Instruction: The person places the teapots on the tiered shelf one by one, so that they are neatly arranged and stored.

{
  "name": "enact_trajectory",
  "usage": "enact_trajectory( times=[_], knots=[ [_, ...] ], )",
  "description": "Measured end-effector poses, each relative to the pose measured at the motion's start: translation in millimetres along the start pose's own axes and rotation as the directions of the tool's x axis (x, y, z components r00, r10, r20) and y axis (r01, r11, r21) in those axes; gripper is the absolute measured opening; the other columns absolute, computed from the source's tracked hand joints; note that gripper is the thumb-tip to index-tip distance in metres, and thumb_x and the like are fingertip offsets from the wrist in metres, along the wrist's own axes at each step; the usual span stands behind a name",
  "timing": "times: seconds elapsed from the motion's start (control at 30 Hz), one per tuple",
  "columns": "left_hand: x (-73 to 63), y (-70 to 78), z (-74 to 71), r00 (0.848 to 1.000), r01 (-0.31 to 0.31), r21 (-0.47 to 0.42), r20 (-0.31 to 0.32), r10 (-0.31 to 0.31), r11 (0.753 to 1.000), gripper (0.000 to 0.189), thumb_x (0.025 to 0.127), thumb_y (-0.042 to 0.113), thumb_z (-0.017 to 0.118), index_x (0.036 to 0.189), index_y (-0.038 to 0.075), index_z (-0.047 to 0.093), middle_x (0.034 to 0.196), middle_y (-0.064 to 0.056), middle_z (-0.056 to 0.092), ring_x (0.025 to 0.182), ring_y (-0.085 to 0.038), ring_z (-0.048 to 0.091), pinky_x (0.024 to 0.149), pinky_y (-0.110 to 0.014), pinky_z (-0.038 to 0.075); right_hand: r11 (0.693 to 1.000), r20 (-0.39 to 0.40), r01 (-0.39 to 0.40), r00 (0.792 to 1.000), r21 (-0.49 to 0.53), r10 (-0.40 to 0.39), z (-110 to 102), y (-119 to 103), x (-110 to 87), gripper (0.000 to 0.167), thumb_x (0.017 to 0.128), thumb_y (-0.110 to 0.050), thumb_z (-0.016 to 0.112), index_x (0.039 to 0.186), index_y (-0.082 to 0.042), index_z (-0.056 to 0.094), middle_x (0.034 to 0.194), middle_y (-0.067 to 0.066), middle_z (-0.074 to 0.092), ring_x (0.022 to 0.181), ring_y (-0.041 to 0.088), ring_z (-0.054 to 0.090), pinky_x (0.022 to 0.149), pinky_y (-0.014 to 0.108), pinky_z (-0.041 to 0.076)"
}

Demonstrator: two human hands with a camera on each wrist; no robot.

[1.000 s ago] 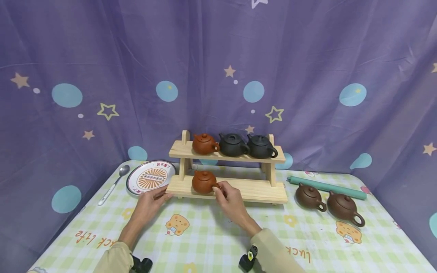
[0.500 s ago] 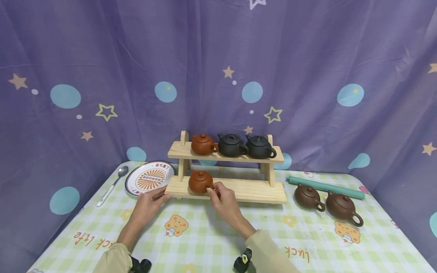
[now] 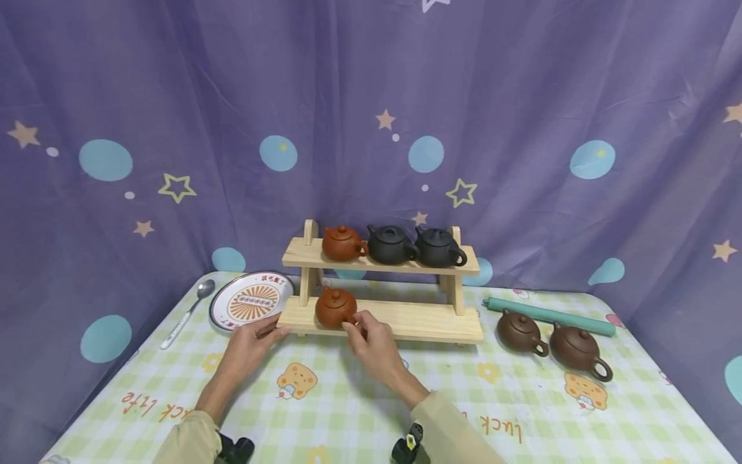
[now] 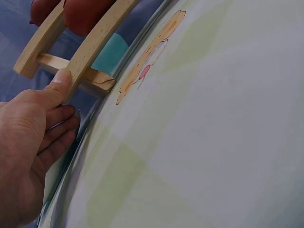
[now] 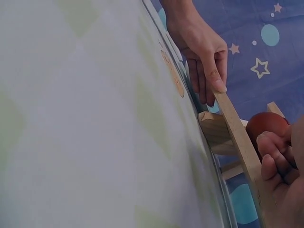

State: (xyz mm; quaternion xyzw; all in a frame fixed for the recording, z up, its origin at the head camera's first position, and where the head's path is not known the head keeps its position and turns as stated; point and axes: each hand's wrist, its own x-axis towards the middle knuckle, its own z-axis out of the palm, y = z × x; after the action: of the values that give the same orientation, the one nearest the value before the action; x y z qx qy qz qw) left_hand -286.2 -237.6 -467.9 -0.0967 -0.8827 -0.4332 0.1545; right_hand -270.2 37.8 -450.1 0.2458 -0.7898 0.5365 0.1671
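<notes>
A reddish-brown teapot (image 3: 335,308) sits on the lower board near the left end of the two-tier wooden shelf (image 3: 417,320). My right hand (image 3: 375,347) pinches its handle at the right side; in the right wrist view the curled fingers partly cover the teapot (image 5: 266,124). My left hand (image 3: 246,351) grips the left end of the lower board, the thumb pressed on its front edge in the left wrist view. On the upper board stand another reddish-brown teapot (image 3: 342,243) and two black teapots, one in the middle (image 3: 390,245) and one at the right (image 3: 437,248).
Two dark brown teapots, one nearer the shelf (image 3: 518,331) and one farther right (image 3: 574,347), stand on the checked tablecloth (image 3: 464,393). Behind them lies a green rolled tube (image 3: 551,315). A patterned plate (image 3: 253,301) and a spoon (image 3: 187,317) lie at the left. A purple curtain hangs behind.
The teapot in my right hand has slid a little left along the lower board, and the right hand moved with it. My left hand keeps its grip on the board's end.
</notes>
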Motion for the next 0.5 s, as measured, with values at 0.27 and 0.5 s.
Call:
enact_trajectory(
  times=[0.27, 0.5],
  knots=[
    [1.0, -0.2, 0.6, 1.0, 0.017, 0.002, 0.003, -0.017, 1.0, 0.046, 0.098, 0.026, 0.075, 0.132, -0.003, 0.067, 0.119, -0.017, 0.073, 0.107, -0.029, 0.073, 0.096, -0.043, 0.057, 0.998, 0.003, -0.013, 1.0, 0.054, 0.013, 0.9, 0.9, 2.3, 0.011, 0.103, -0.01, 0.067, 0.106, 0.0, 0.068, 0.065, -0.006, 0.06, 0.054, 0.001, 0.054, 0.046, 0.017, 0.041],
    [0.9, -0.2, 0.6, 1.0, 0.018, 0.006, 0.0, -0.018, 1.0, 0.047, 0.098, 0.027, 0.075, 0.133, -0.003, 0.066, 0.119, -0.016, 0.073, 0.107, -0.029, 0.073, 0.096, -0.044, 0.056, 0.999, 0.031, -0.05, 0.998, 0.015, 0.05, -1.2, 0.7, -0.3, 0.019, 0.102, -0.013, 0.068, 0.114, 0.0, 0.066, 0.069, -0.005, 0.062, 0.057, 0.002, 0.053, 0.051, 0.018, 0.044]
  ],
)
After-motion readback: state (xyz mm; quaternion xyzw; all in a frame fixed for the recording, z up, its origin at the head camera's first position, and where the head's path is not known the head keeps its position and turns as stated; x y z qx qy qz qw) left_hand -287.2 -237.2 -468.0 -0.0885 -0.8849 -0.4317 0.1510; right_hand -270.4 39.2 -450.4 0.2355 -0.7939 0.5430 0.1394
